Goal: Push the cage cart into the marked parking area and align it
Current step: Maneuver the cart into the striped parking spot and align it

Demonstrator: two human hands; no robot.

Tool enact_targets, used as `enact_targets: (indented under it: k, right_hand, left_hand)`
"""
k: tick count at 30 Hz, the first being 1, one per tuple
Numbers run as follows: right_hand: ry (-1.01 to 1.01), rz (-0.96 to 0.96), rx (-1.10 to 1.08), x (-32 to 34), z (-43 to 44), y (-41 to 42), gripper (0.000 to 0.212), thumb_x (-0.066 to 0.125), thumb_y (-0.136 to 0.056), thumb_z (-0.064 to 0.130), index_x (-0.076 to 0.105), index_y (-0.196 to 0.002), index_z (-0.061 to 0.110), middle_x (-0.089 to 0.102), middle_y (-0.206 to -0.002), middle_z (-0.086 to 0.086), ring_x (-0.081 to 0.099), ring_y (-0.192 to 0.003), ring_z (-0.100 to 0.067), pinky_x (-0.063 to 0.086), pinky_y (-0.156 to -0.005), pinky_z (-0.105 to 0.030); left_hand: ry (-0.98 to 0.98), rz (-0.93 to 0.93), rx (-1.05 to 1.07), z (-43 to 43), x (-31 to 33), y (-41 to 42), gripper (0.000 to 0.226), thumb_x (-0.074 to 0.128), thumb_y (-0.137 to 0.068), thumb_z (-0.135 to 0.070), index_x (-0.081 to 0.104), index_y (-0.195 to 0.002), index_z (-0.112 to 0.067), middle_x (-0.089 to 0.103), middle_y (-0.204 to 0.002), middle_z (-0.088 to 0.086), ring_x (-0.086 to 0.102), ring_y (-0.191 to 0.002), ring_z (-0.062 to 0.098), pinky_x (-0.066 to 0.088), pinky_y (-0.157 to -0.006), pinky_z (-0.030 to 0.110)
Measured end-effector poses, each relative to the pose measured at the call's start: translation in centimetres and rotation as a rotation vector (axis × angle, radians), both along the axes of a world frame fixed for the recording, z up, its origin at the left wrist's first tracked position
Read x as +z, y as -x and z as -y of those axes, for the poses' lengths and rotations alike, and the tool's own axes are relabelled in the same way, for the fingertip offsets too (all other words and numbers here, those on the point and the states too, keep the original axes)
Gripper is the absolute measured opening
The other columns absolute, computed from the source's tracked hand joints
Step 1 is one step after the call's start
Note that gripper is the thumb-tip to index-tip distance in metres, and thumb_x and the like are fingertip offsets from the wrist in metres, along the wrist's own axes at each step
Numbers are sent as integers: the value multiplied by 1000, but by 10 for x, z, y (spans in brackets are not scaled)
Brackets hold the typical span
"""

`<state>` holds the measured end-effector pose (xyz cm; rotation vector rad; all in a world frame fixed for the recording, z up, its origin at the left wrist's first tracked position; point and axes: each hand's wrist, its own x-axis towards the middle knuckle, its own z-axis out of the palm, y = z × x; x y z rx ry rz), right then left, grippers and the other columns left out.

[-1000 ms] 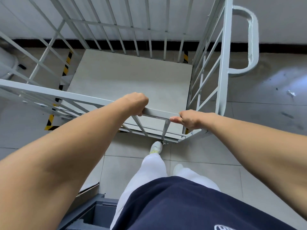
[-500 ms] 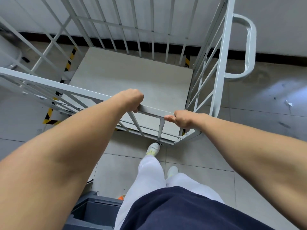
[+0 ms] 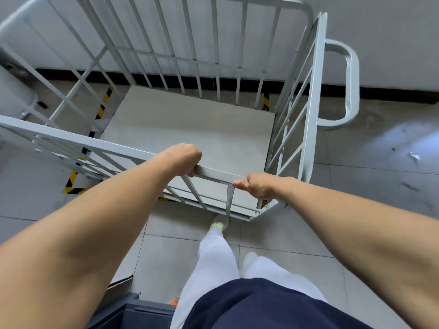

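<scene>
A white metal cage cart [image 3: 213,27] with barred sides and a bare grey deck stands against the wall in front of me. My left hand [image 3: 184,158] is closed over the cart's near top rail. Close to the near right corner, my right hand [image 3: 257,186] grips the same rail. Yellow-and-black floor tape [image 3: 102,108] marks the parking area: a strip runs along the cart's left side, a corner piece [image 3: 71,186] lies at the near left, and a short piece [image 3: 266,100] shows at the far right. The deck hides the rest of the marking.
A looped push handle [image 3: 349,84] juts from the cart's right side. The wall with a black skirting [image 3: 392,92] runs just behind the cart. A dark grey crate [image 3: 133,314] sits by my left leg. A white object [image 3: 14,96] stands at the far left.
The view has tilted up a little, showing more of the cart's far top rail. Both hands keep their hold on the near rail; the cart sits about the same among the tape strips.
</scene>
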<state>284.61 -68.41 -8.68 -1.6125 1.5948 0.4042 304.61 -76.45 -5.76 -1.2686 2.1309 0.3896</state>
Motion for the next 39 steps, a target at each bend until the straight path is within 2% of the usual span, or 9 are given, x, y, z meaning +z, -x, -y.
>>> enact_targets:
  k: [7, 9, 11, 17, 19, 24, 29, 32, 39]
  right_hand:
    - [-14, -3, 13, -10, -1, 1, 61, 22, -97, 58, 50, -84, 5, 59, -96, -20, 58, -92, -33, 45, -88, -32]
    - [-9, 1, 9, -9, -2, 0, 49, 23, -101, 49, 48, -70, 19, 59, -86, -19, 60, -87, -33, 46, -85, -32]
    - [9, 11, 2, -7, -1, -1, 46, 23, -104, 40, 29, -59, 31, 55, -78, -17, 58, -82, -31, 44, -81, -32]
    - [-17, -1, 25, -15, 2, 1, 70, 23, -95, 61, 48, -65, 3, 60, -78, -23, 60, -74, -31, 51, -82, -36]
    - [-5, 1, 36, -15, 2, 1, 69, 23, -96, 61, 44, -60, 5, 61, -78, -23, 60, -71, -30, 52, -85, -36]
    - [3, 0, 53, -18, 4, 1, 69, 22, -96, 60, 43, -59, 6, 60, -74, -21, 56, -58, -27, 51, -90, -36]
    - [35, 8, 66, -11, 0, 0, 57, 22, -100, 53, 37, -57, 18, 59, -80, -22, 57, -74, -29, 48, -90, -36]
    - [36, -6, 65, -12, -1, 0, 61, 22, -99, 56, 39, -57, 14, 60, -80, -22, 57, -75, -29, 48, -91, -36]
    - [44, -42, 69, -21, 1, 0, 69, 21, -96, 60, 43, -57, 8, 57, -67, -17, 56, -76, -30, 45, -83, -33]
  left_hand:
    - [47, -15, 65, -4, -1, 0, 18, 70, -81, -7, 74, -99, -6, 70, -101, 14, 57, -80, 29, 39, -61, 25]
    - [46, -19, 101, -6, -1, 1, 19, 64, -82, -1, 75, -96, -6, 74, -98, 9, 58, -80, 25, 33, -50, 22]
    - [43, -23, 144, -6, 0, 2, 23, 59, -82, 4, 76, -93, -6, 76, -93, 5, 57, -77, 22, 29, -47, 19]
    - [46, -55, 219, -6, -3, 2, 21, 67, -79, 1, 77, -94, -9, 70, -88, 6, 58, -77, 27, 39, -60, 25]
    - [49, -57, 236, -7, -4, 2, 22, 67, -77, 2, 77, -94, -10, 72, -93, 7, 59, -78, 28, 41, -66, 26]
    - [68, -64, 237, -9, -2, 3, 22, 71, -76, 1, 77, -95, -9, 71, -92, 8, 57, -76, 28, 39, -60, 25]
    - [72, -57, 250, -10, -2, 3, 23, 67, -78, 2, 77, -96, -9, 73, -96, 9, 54, -73, 24, 31, -48, 21]
    - [64, -68, 273, -9, -2, 3, 24, 66, -80, 1, 76, -98, -8, 72, -91, 8, 53, -71, 22, 29, -47, 19]
    - [84, -82, 252, -12, -4, 1, 21, 66, -80, 2, 77, -96, -7, 72, -91, 10, 54, -74, 25, 38, -61, 25]
